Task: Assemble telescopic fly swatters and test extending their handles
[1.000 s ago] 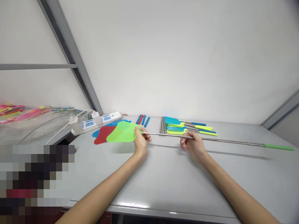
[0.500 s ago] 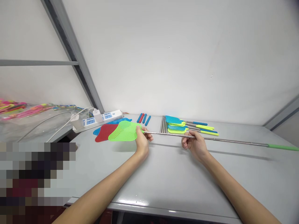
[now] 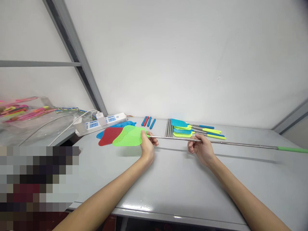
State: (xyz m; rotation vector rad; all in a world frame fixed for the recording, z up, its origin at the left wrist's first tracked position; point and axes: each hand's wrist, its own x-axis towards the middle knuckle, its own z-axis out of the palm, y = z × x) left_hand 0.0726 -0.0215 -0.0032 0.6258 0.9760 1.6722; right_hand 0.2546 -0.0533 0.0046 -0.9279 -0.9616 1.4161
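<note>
A green fly swatter (image 3: 128, 136) with a long, drawn-out metal rod and a green grip at the far right is held level above the table. My left hand (image 3: 148, 146) is closed around the neck where the green perforated head meets the rod. My right hand (image 3: 201, 148) pinches the rod near its middle. Under and beside the green head lie a red swatter head (image 3: 109, 135) and blue swatter heads (image 3: 127, 124), partly covered. Behind my right hand rests a pile of blue and yellow fly swatters (image 3: 180, 123) with short rods.
Bare metal rods (image 3: 169, 128) lie beside the swatter pile. Several blue and red grips (image 3: 148, 121) sit near the wall. A white power strip (image 3: 113, 118) with plugs and cables stands at the table's left. Plastic bags with colourful items (image 3: 31, 110) lie farther left.
Both hands keep the same hold on the green fly swatter. Only a very slight shift of the whole view shows.
</note>
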